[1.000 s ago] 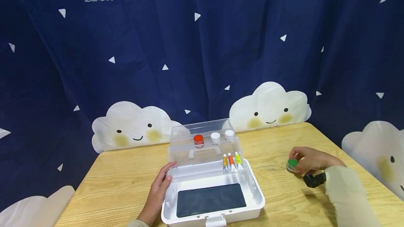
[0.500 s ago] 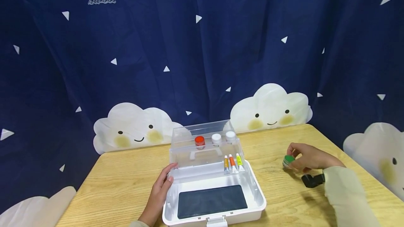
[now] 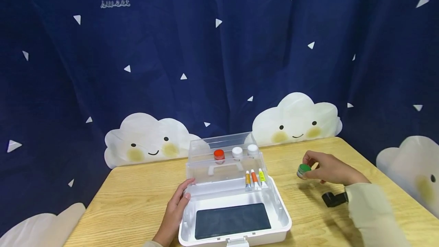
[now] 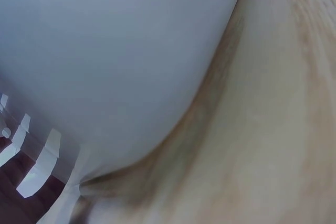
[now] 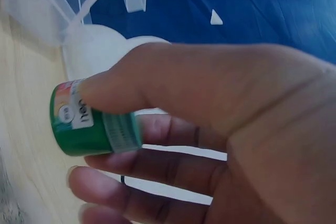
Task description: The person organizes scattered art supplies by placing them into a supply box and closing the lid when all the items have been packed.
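My right hand [image 3: 329, 167] pinches a small green paint jar [image 3: 303, 170] between thumb and fingers, over the table to the right of the box. The right wrist view shows the jar [image 5: 89, 124] tilted, with a printed label under the thumb [image 5: 113, 90]. My left hand [image 3: 174, 210] rests at the left edge of a white storage box [image 3: 286, 220], its fingers fairly straight. The box's clear trays [image 3: 202, 170] are raised at the back. A red-lidded jar [image 3: 219, 155] and two white-lidded jars [image 3: 237, 152] sit in the upper tray, and three paint tubes [image 3: 254, 179] lie in the lower one.
A dark flat rectangle [image 3: 233, 221] lies in the box's bottom. The latch [image 3: 237, 242] faces the front. A black wrist device [image 3: 333, 199] hangs under the right sleeve. The wooden table [image 3: 137, 193] ends at a navy curtain [image 3: 192, 48] with printed clouds.
My right hand has carried the green jar left, closer to the box, and slightly up. The left hand keeps its place on the box. The head view has shifted a little.
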A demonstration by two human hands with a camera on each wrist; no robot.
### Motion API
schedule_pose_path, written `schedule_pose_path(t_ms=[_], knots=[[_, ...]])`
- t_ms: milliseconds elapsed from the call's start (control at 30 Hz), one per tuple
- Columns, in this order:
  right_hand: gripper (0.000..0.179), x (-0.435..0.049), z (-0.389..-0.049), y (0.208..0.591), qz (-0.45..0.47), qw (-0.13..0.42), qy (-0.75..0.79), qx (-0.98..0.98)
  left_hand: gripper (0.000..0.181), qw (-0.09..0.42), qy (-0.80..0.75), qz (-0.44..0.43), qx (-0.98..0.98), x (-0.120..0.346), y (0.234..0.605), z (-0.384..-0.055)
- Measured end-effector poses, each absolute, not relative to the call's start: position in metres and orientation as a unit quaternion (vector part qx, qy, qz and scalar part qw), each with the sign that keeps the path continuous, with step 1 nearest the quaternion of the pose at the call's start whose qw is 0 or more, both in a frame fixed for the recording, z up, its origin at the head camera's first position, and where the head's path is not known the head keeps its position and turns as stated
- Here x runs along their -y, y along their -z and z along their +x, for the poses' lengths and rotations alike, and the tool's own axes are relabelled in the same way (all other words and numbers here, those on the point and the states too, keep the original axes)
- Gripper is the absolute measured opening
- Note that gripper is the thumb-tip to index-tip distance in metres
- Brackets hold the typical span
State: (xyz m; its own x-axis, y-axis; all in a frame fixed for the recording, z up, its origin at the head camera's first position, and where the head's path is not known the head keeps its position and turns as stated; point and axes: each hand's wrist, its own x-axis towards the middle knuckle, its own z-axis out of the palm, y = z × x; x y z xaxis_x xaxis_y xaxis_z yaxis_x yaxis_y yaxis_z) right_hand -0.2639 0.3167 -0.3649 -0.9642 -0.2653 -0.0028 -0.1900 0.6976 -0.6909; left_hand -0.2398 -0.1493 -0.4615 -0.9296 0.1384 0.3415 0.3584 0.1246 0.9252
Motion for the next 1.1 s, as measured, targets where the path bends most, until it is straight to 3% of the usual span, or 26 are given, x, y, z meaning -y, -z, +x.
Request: schedule_pose_path(t_ms=[267, 600, 1100], knots=[[0.035, -0.299, -0.264, 0.361, -0.163, 0.003, 0.332, -0.929, 0.036, 0.088, 0.632, -0.156, 0.754, 0.149, 0.46, -0.238], [0.033, -0.278, -0.259, 0.353, -0.18, -0.02, 0.327, -0.927, 0.036, 0.084, 0.642, -0.149, 0.747, 0.147, 0.459, -0.235], [0.027, -0.247, -0.256, 0.348, -0.236, -0.009, 0.367, -0.9, 0.036, 0.083, 0.641, -0.154, 0.748, 0.149, 0.459, -0.237]])
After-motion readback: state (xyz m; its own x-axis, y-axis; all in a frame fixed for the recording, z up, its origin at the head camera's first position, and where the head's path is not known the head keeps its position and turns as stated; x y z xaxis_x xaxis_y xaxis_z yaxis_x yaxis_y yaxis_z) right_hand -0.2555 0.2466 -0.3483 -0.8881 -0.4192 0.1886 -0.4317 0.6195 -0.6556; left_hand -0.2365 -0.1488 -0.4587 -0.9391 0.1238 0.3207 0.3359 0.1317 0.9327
